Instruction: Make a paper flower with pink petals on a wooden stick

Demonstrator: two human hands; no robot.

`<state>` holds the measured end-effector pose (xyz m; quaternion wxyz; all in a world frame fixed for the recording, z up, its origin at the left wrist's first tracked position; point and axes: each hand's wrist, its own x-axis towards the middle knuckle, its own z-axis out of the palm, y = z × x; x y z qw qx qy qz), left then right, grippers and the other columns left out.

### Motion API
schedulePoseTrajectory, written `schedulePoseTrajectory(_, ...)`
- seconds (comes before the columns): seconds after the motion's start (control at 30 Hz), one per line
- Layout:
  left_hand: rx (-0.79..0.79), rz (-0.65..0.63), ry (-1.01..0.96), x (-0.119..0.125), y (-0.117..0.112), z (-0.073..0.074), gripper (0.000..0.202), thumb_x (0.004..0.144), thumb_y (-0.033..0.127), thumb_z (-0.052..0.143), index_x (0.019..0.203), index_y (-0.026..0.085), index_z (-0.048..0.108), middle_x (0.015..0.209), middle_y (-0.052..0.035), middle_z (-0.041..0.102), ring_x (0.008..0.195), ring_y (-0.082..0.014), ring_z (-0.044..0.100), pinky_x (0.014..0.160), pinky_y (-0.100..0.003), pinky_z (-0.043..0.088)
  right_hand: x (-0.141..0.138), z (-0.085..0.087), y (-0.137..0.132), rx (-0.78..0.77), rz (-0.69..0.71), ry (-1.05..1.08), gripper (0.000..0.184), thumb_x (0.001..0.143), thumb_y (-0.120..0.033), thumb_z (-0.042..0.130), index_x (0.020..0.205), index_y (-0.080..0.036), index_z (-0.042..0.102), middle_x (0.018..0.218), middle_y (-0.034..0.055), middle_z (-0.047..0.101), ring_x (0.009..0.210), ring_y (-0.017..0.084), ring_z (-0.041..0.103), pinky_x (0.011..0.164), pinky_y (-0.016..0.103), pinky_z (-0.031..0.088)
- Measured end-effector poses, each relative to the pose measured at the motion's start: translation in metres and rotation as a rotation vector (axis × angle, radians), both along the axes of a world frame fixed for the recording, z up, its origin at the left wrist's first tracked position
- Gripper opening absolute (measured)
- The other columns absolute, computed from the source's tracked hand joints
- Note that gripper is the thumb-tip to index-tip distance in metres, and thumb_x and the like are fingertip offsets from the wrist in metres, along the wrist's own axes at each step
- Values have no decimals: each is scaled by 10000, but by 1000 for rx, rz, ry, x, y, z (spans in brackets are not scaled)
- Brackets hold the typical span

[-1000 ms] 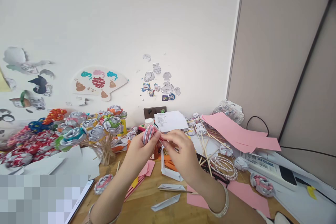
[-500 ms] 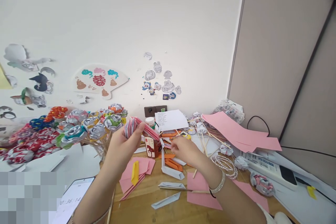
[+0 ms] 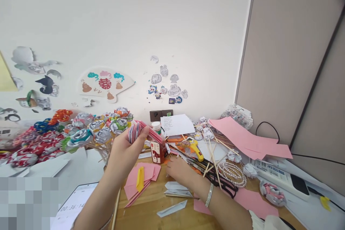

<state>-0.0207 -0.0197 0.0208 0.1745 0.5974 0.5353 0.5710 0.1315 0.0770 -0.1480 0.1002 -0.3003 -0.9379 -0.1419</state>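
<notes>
My left hand (image 3: 133, 149) is closed around a thick bundle of folded paper strips (image 3: 154, 136), striped in pink, red and white, raised above the table. My right hand (image 3: 179, 169) is low over the tabletop with its fingers curled down. Whatever lies under those fingertips is hidden. Just below it are folded white paper strips (image 3: 176, 187) lying close together. Another folded white strip (image 3: 171, 208) lies apart, nearer to me. Left of the right hand, pink paper sheets (image 3: 132, 185) carry a folded yellow strip (image 3: 140, 179).
A small boxed bottle (image 3: 156, 152) stands behind my hands. Right of it are a yellow glue gun (image 3: 198, 150), thin sticks (image 3: 212, 151), black-handled scissors (image 3: 229, 188) and a bead string (image 3: 232, 175). Paper flowers (image 3: 77, 138) crowd the left; a phone (image 3: 72, 205) lies in front.
My right hand has come down and nearer to me, covering the orange strips and uncovering the glue gun. The bent white strip now lies against the other one. My left hand keeps its bundle.
</notes>
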Motion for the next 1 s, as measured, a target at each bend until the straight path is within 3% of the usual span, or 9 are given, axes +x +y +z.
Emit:
schedulePoseTrajectory(0.17,34,-10,5,-3,1,1,297,744,482,551,662,203,615,373,79,329,391,-115,354,384,-223,269,2,21,-1,-49,-29,249,130,859,-126,505,870,-132,635,842,79,655,848,194,569,766,300,428)
schedulePoseTrajectory(0.23,49,-8,-4,-3,1,1,303,735,487,557,646,202,609,375,77,338,396,-118,372,390,-223,290,4,32,-5,-196,-51,511,168,875,-129,457,914,-142,620,864,69,644,832,177,572,743,284,439)
schedulePoseTrajectory(0.37,44,-32,16,-1,1,1,297,750,474,544,669,198,619,394,68,385,428,-126,412,403,-215,307,10,58,-17,-601,110,1015,301,942,-218,317,1140,-162,537,840,34,624,780,150,584,710,272,470)
schedulePoseTrajectory(0.43,39,-32,39,0,0,2,295,757,459,542,645,195,609,427,56,436,460,-126,431,419,-210,316,13,70,-24,-749,264,1111,302,916,-293,419,1183,-191,519,947,35,622,906,163,575,801,295,463)
schedulePoseTrajectory(0.5,45,-36,71,2,0,2,302,758,449,541,612,189,592,488,38,504,507,-130,457,455,-209,344,16,80,-30,-818,312,1174,321,888,-302,470,1187,-195,521,963,33,624,926,167,574,819,302,461)
schedulePoseTrajectory(0.6,51,-69,136,5,1,2,315,770,443,522,598,184,573,563,25,549,556,-133,470,525,-215,379,21,92,-38,-817,264,1223,274,897,-289,440,1121,-171,542,869,31,644,855,160,596,790,296,464)
schedulePoseTrajectory(0.73,46,-137,226,10,4,-2,339,790,433,486,564,186,540,548,32,518,556,-130,457,557,-218,382,29,106,-48,-758,214,1272,258,891,-295,433,1127,-190,440,822,32,672,738,156,617,657,277,485)
schedulePoseTrajectory(0.87,17,-206,268,14,6,-6,334,760,443,512,547,186,527,518,33,502,534,-134,448,528,-221,371,35,121,-63,-576,42,1240,78,856,-281,479,876,-206,476,743,-1,658,563,121,554,514,220,426)
schedulePoseTrajectory(1.0,8,-267,297,20,4,-9,331,755,437,514,532,194,479,500,41,469,511,-126,415,495,-214,342,33,128,-78,-327,-42,1135,133,812,-240,532,688,-194,519,590,-36,566,516,103,498,483,201,355)
